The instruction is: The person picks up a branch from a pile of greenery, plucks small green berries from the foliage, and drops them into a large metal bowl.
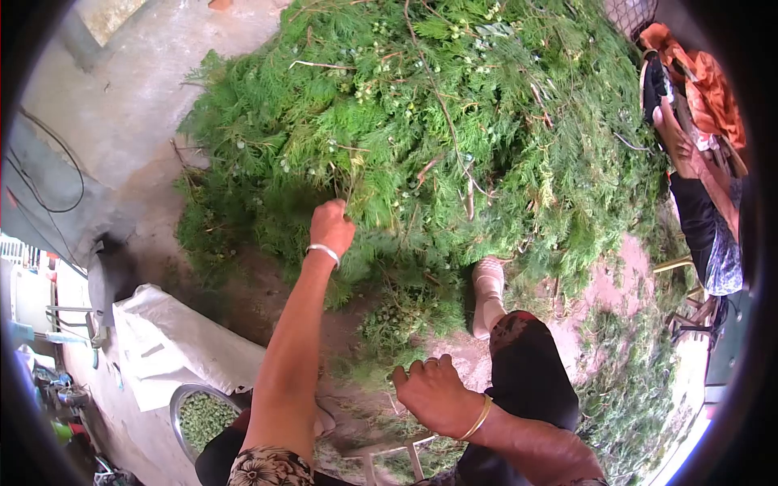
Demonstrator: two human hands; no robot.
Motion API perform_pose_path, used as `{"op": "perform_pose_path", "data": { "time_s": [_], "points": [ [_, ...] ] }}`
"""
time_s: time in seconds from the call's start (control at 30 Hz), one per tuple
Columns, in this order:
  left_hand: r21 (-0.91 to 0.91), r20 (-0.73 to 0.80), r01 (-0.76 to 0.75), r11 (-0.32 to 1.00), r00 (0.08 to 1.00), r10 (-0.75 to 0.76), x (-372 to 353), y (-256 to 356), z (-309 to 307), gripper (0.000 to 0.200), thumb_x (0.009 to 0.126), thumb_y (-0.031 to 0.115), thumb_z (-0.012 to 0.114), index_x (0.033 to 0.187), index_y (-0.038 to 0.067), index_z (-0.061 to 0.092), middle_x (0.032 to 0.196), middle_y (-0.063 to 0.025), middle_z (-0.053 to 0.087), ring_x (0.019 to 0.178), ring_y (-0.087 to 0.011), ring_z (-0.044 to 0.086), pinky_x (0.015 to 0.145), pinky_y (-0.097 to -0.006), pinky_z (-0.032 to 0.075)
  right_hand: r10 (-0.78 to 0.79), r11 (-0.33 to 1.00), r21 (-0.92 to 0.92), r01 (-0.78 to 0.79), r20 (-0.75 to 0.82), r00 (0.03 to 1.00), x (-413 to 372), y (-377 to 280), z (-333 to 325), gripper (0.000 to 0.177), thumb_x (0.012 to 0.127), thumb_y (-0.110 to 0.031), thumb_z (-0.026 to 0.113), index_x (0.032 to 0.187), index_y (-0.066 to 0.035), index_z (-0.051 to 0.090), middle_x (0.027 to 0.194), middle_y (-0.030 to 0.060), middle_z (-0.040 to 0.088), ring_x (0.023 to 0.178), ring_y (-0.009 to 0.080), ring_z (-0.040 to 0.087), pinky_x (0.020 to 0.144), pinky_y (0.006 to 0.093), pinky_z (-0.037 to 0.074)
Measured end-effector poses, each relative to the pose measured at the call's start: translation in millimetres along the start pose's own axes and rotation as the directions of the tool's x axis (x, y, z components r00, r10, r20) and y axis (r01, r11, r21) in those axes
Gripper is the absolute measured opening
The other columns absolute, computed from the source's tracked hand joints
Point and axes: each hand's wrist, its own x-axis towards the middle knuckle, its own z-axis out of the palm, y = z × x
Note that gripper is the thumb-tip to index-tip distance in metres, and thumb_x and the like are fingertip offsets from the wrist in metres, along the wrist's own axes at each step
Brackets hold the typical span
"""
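Bowl (203,417): round metal, full of small green berries, nearest me on the left.
Sack (170,344): white, crumpled, just beyond.
Right hand (433,393): fingers curled; I cannot tell whether it holds anything.
Left hand (331,227): fist closed round a sprig (348,190) at the near edge of the branches.
Pile (454,121): feathery green branches.
Person (705,162): far right.

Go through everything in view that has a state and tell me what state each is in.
left hand: closed around a sprig
right hand: loosely open, holding nothing
sprig: gripped, not clear of the branch pile
branch pile: heaped on the ground
metal bowl: upright, partly filled with green berries
white sack: lying crumpled on the ground
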Motion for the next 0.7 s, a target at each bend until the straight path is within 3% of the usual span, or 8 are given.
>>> {"op": "perform_pose_path", "data": {
  "time_s": [0.17, 0.23, 0.3, 0.37, 0.5, 0.57, 0.63, 0.7],
  "points": [
    [-0.273, 0.019, -0.043, 0.961, 0.999, 0.05, -68.2, 23.2, -25.4, 0.007, 0.067, -0.001, 0.056, 0.07, -0.002, 0.05, 0.066, -0.0252, 0.055, 0.064, -0.0437, 0.056, 0.06, -0.0473, 0.048, 0.009, 1.0, -0.022, -0.008, 0.009, 1.0, 0.3, 1.7, -6.1, 0.025, 0.073, -0.006, 0.056, 0.096, 0.003, 0.053, 0.08, 0.0152, 0.061, 0.075, 0.0303, 0.062, 0.069, 0.0438, 0.044],
    [-0.096, -0.018, -0.127, 0.987, 0.992, 0.125, -113.3, 36.5, -11.9, 0.01, 0.07, 0.001, 0.053, 0.079, 0.001, 0.05, 0.062, -0.0229, 0.055, 0.06, -0.0421, 0.057, 0.058, -0.0483, 0.048, 0.004, 0.999, -0.033, -0.004, -0.001, 1.0, -0.5, 1.1, -8.0, 0.025, 0.073, -0.006, 0.056, 0.097, 0.004, 0.053, 0.081, 0.0154, 0.061, 0.076, 0.0305, 0.063, 0.07, 0.0439, 0.044],
    [-0.168, 0.071, 0.024, 0.985, 0.997, -0.013, -156.3, 17.9, 27.7, 0.009, 0.07, 0.004, 0.053, 0.078, 0.002, 0.05, 0.059, -0.0217, 0.055, 0.058, -0.0423, 0.057, 0.057, -0.05, 0.048, -0.003, 0.999, -0.055, 0.003, -0.009, 1.0, -0.5, -0.4, -8.5, 0.026, 0.073, -0.006, 0.056, 0.097, 0.004, 0.053, 0.082, 0.0155, 0.061, 0.077, 0.0306, 0.063, 0.071, 0.044, 0.044],
    [-0.041, 0.37, 0.02, 0.999, 0.929, -0.003, -219.1, 3.6, 61.9, 0.021, 0.072, 0.009, 0.058, 0.091, 0.001, 0.052, 0.071, -0.0239, 0.06, 0.069, -0.0432, 0.061, 0.065, -0.0512, 0.05, -0.007, 0.998, -0.061, 0.009, 0.022, 1.0, -1.0, -2.4, -5.9, 0.026, 0.073, -0.005, 0.056, 0.097, 0.004, 0.053, 0.082, 0.0158, 0.061, 0.079, 0.0309, 0.063, 0.072, 0.0446, 0.044],
    [0.029, 0.605, 0.212, 0.977, 0.774, -0.186, -242.2, -0.8, 52.4, 0.045, 0.073, 0.016, 0.063, 0.113, 0.002, 0.049, 0.101, -0.032, 0.057, 0.092, -0.0476, 0.058, 0.077, -0.0517, 0.05, -0.019, 0.998, -0.061, 0.02, 0.015, 1.0, -2.3, -7.4, 1.1, 0.027, 0.073, -0.005, 0.056, 0.099, 0.003, 0.053, 0.082, 0.0157, 0.061, 0.079, 0.0312, 0.063, 0.072, 0.0447, 0.044],
    [0.057, 0.302, 0.151, 0.987, 0.94, -0.161, -193.0, -1.4, 24.5, 0.06, 0.076, 0.018, 0.065, 0.127, -0.003, 0.04, 0.129, -0.0382, 0.036, 0.116, -0.0513, 0.041, 0.091, -0.0517, 0.043, -0.02, 0.997, -0.068, 0.025, 0.076, 0.997, -2.5, -10.7, -4.3, 0.028, 0.073, -0.004, 0.057, 0.1, 0.003, 0.053, 0.082, 0.015, 0.062, 0.078, 0.0307, 0.063, 0.07, 0.0448, 0.044],
    [0.028, -0.044, 0.072, 0.997, 0.997, -0.071, -135.7, -6.4, 8.4, 0.058, 0.076, 0.017, 0.066, 0.124, -0.006, 0.041, 0.126, -0.0364, 0.04, 0.114, -0.0499, 0.043, 0.095, -0.0507, 0.04, -0.024, 0.998, -0.053, 0.028, 0.085, 0.996, -0.9, -9.9, 1.2, 0.029, 0.073, -0.005, 0.056, 0.1, 0.003, 0.053, 0.082, 0.015, 0.062, 0.079, 0.0307, 0.063, 0.07, 0.0446, 0.044],
    [0.031, -0.088, 0.023, 0.999, 0.996, -0.021, -74.9, -3.1, -6.8, 0.059, 0.077, 0.021, 0.067, 0.123, -0.007, 0.044, 0.125, -0.0355, 0.043, 0.109, -0.0481, 0.048, 0.097, -0.0508, 0.037, -0.023, 1.0, -0.018, 0.024, 0.049, 0.999, 0.5, -8.7, 1.7, 0.028, 0.074, -0.008, 0.056, 0.099, 0.004, 0.053, 0.079, 0.0141, 0.061, 0.076, 0.03, 0.063, 0.067, 0.0443, 0.044]
  ]
}}
